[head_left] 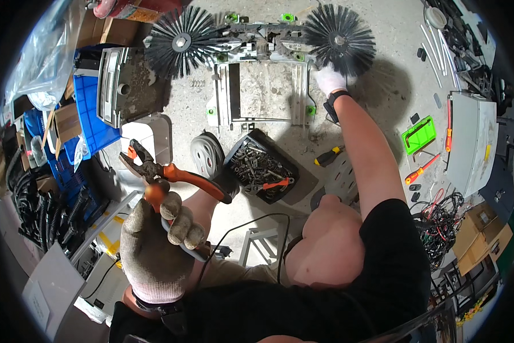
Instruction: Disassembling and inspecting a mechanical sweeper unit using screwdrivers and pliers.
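Note:
My left hand (160,246), in a dirty grey work glove, is closed around a pair of pliers (194,178) with orange and dark handles. The jaws stand apart and point up and away to the left. My right hand (330,80), in a white glove, reaches forward to the right end of a metal frame (302,91), just below the right round brush (340,41). Its fingers are mostly hidden against the brush and frame. A matching black-bristled brush (181,43) sits at the frame's left end, and a dirty crossbar (262,39) links the two.
A black bin (291,166) of screws stands between my legs. A screwdriver (329,156) lies near my right foot. On the right are a green tray (418,135), a red screwdriver (422,168), a grey box (471,143) and tangled cables (440,220). Blue crates (91,108) stand left.

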`<state>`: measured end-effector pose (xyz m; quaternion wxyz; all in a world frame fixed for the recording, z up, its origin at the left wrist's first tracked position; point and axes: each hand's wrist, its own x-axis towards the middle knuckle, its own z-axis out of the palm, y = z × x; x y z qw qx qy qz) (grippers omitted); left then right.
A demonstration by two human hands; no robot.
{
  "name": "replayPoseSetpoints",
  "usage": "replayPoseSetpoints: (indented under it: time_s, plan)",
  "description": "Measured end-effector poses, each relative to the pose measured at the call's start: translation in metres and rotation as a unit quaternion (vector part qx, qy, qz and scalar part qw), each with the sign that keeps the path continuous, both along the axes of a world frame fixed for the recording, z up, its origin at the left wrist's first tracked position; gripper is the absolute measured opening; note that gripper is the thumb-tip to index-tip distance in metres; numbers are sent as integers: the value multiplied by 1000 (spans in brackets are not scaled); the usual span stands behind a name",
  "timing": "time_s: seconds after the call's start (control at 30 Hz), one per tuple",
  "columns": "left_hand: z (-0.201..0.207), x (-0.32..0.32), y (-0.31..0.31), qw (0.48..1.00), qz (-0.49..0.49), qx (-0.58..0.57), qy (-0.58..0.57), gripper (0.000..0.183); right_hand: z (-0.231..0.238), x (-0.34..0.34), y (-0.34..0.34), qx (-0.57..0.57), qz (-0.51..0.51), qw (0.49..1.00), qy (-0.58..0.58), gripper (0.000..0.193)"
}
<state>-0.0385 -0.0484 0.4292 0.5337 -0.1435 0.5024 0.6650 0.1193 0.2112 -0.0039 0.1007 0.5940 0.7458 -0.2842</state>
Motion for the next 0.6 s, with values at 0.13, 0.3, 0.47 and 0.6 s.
replayPoseSetpoints:
  time_s: [0.13, 0.3, 0.47, 0.6]
  plan:
    - [2, 4, 1, 1000, 6, -1, -8, 26, -23, 35, -4, -6, 140, 990, -16, 44]
    - [4, 4, -5, 999, -26, 24, -16, 25, -35, 46, -36, -4, -94, 949, 302, 42]
    - [11, 7, -12, 1000, -8, -1, -7, 24, -9, 21, -20, -4, -88, 991, 99, 38]
    - [-5, 8, -19, 998, -34, 29, -44, 26, -32, 31, -16, 17, -86, 995, 46, 23]
